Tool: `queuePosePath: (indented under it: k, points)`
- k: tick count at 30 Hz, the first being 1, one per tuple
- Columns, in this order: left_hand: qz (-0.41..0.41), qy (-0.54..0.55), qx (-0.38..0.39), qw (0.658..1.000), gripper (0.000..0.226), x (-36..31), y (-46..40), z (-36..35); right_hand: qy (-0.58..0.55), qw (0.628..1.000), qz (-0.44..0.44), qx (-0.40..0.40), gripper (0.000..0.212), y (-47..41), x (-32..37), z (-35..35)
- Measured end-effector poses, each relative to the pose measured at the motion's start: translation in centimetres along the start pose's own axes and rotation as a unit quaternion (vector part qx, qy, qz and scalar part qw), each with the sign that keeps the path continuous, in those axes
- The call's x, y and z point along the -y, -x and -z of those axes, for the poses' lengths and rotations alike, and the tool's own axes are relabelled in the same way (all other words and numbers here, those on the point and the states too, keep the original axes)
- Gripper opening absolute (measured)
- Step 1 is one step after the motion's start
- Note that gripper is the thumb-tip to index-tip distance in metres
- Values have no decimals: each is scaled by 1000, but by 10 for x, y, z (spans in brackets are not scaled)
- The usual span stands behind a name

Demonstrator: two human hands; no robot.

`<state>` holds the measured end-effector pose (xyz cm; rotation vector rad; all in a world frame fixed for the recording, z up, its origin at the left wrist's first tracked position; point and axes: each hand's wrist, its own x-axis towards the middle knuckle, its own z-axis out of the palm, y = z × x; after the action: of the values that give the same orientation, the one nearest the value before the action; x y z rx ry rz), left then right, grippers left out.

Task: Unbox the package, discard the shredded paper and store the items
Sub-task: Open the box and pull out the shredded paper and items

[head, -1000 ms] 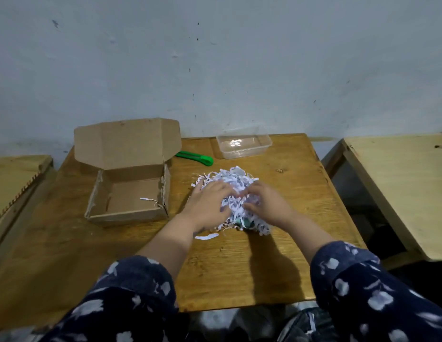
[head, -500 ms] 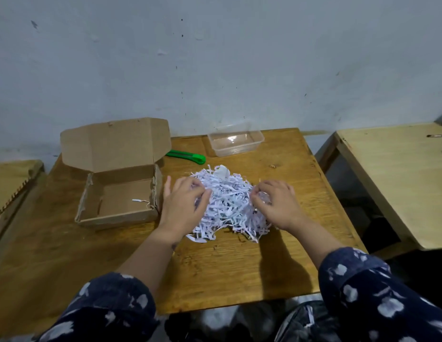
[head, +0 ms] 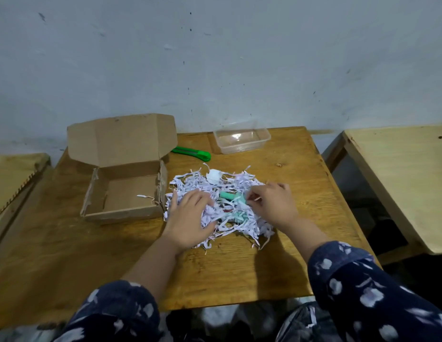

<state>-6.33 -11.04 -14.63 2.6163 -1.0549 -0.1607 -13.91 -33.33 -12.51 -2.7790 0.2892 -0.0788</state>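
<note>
A heap of white shredded paper (head: pixel 190 188) lies mid-table, right of the open cardboard box (head: pixel 123 193). My left hand (head: pixel 190 218) rests palm-down on the heap's left side, fingers spread in the strips. My right hand (head: pixel 271 203) is at the heap's right edge, fingertips pinching strips beside a teal item (head: pixel 231 196). A second teal piece (head: pixel 238 215) and something red (head: pixel 227 210) show between my hands. A white round item (head: pixel 214 175) sits at the heap's far edge. The box holds only a few stray strips.
A clear plastic container (head: pixel 242 139) stands at the table's back edge. A green utility knife (head: pixel 192 153) lies between it and the box lid. Wooden tables flank both sides, a gap to the right. A dark bag (head: pixel 301 322) with shreds sits below the front edge.
My hands have moved apart and spread the heap open. Teal items and a red one, hidden before, now show in the middle.
</note>
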Motion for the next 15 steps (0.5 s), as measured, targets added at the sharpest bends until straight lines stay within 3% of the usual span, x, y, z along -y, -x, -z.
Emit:
queuePosePath:
  k: [5, 10, 15]
  points:
    - [9, 30, -21, 999, 56, -2, 12, -2, 50, 999, -1, -4, 48, -4, 8, 3]
    - [40, 4, -65, 997, 51, -18, 3, 0, 46, 997, 62, -27, 23, -20, 37, -1]
    - [91, -72, 49, 992, 82, -15, 2, -8, 128, 989, 26, 65, 26, -39, 55, -11]
